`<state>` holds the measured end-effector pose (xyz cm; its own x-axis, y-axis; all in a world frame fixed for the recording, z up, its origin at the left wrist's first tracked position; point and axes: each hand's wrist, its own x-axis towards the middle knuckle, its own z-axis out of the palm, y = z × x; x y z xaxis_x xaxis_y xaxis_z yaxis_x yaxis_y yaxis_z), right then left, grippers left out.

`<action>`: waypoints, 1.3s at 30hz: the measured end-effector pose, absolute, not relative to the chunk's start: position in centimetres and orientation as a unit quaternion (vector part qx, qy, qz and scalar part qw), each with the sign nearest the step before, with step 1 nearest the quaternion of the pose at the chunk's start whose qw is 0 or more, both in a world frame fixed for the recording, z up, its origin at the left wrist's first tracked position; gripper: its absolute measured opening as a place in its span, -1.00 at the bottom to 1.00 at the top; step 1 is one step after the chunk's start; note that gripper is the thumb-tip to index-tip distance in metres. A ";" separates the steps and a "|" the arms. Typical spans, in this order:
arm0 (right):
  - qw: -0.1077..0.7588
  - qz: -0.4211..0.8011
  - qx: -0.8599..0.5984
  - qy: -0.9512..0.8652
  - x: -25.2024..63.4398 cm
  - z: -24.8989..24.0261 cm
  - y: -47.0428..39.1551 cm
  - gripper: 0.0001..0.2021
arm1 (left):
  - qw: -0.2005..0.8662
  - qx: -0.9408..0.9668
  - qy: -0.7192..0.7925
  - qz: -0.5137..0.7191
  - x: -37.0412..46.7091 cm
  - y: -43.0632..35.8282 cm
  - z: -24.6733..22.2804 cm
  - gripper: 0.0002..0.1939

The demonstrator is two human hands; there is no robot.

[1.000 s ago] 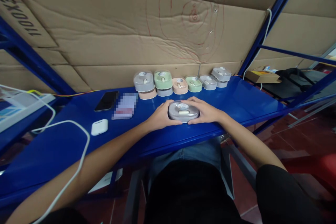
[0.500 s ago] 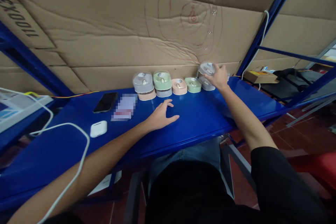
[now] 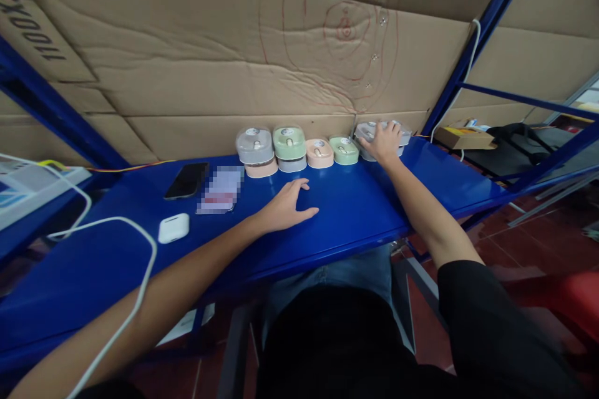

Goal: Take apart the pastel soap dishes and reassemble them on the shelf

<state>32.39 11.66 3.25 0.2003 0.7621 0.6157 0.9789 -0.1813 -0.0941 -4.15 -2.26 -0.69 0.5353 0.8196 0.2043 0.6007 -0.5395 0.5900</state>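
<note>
Sitting just to the right of the low green box (image 3: 344, 151), the gray plastic box (image 3: 365, 131) is partly covered by the right hand (image 3: 387, 142). Its long axis seems to run sideways, in line with the low green box, though too much is hidden to be sure. It lies directly beneath the fingers of that hand, plainly the nearer of the two. Those fingers are spread and bent over its top, thumb toward the near side; whether they grip or merely rest there, I cannot tell.

The left hand (image 3: 286, 207) is in front of and left of the low green box, fingers parted and slightly curled around nothing; from them the gray plastic box lies to the right and farther back.

The peach box (image 3: 320, 154) stands just left of the low green box, with the tall stacks beyond it. Well to its left on the blue table (image 3: 346, 202) are the dark phone (image 3: 186, 180) and, farther forward, the white earbud case (image 3: 173, 228).
</note>
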 end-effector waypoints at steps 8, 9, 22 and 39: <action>0.189 -0.183 -0.543 -0.797 28.9 3.0 9.3 -0.26 | 0.218 0.854 0.411 0.233 -4.3 -2.3 -0.7 -0.22; 0.160 -0.162 -0.533 -0.815 28.2 2.7 9.1 -0.23 | 0.218 0.854 0.411 0.232 -4.3 -2.3 -0.6 -0.23; 0.146 -0.082 -0.674 -0.720 25.9 4.5 2.9 -0.14 | 0.217 0.858 0.409 0.224 -4.2 -2.4 -0.5 -0.19; 0.184 0.151 -0.278 -0.931 23.0 3.8 -1.0 -0.02 | 0.268 0.838 0.349 0.321 -4.3 -2.1 -1.5 0.26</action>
